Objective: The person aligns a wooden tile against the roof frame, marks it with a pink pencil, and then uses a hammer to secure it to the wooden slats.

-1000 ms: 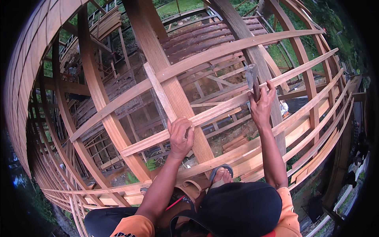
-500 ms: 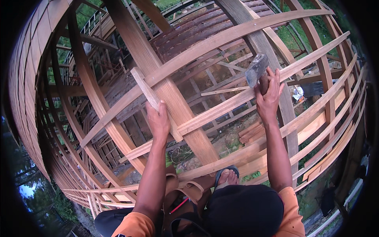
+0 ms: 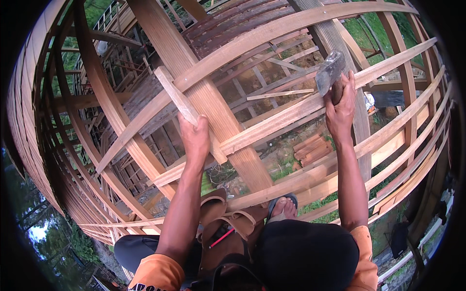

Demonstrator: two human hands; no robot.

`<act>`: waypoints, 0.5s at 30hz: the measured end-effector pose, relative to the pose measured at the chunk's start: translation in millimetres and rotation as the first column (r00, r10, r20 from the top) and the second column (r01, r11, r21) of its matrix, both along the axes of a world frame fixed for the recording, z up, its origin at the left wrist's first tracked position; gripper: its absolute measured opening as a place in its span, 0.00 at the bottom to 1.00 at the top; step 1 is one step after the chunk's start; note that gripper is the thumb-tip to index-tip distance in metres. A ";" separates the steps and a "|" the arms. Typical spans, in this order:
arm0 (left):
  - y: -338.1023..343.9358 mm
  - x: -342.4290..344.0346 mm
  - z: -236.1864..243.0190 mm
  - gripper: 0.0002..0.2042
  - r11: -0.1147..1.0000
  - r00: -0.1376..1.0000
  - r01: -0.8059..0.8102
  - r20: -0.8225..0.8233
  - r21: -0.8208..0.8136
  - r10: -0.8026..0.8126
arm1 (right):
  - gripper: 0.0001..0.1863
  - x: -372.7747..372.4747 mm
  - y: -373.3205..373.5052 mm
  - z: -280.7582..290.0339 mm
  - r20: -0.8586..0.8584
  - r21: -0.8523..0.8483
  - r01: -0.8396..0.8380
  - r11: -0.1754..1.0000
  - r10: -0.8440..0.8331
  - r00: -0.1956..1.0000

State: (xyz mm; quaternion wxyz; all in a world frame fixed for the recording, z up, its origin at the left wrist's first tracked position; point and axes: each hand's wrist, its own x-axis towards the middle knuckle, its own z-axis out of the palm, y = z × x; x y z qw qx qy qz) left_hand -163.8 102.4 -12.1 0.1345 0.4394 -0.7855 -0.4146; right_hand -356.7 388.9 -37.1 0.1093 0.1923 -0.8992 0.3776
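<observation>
My left hand (image 3: 195, 138) is closed around a short wooden stick (image 3: 177, 97), which slants across the rafter between two roof battens. The stick's upper end overlaps the upper batten (image 3: 242, 48); its lower end meets the lower batten (image 3: 272, 127). In my right hand (image 3: 341, 109) is a hatchet (image 3: 331, 72) with a broad grey metal head, raised above the lower batten by the right rafter (image 3: 361, 123). My fingers wrap its short handle, mostly hiding it. Beneath the stick runs a wide rafter (image 3: 213, 104).
Wide gaps in the frame open onto ground far below, where reddish boards (image 3: 310, 149) are stacked. Curved battens (image 3: 388, 160) run near my knees. My sandalled foot (image 3: 283, 207) is by a batten. A brown tool pouch (image 3: 233, 230) holds a red pencil (image 3: 222, 238). Shingles (image 3: 34, 106) cover the left side.
The view has shifted slightly, with the frame sitting higher in the picture. Both hands keep their grips, and the stick stays across the battens.
</observation>
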 end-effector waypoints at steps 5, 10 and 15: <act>-2.4 16.3 -4.7 0.25 0.996 0.998 0.057 0.011 0.071 -0.058 | 0.25 2.7 3.3 -8.5 -0.015 0.014 -0.012 1.000 0.012 1.000; -14.5 24.2 -3.6 0.36 0.921 0.911 0.250 0.249 0.299 -0.328 | 0.26 -1.7 6.8 -13.2 -0.047 0.064 -0.001 0.998 0.004 0.999; -27.4 21.0 0.4 0.36 0.721 0.842 0.332 0.154 0.608 -0.517 | 0.27 -6.6 10.1 -14.6 -0.048 0.098 0.006 0.995 -0.002 0.999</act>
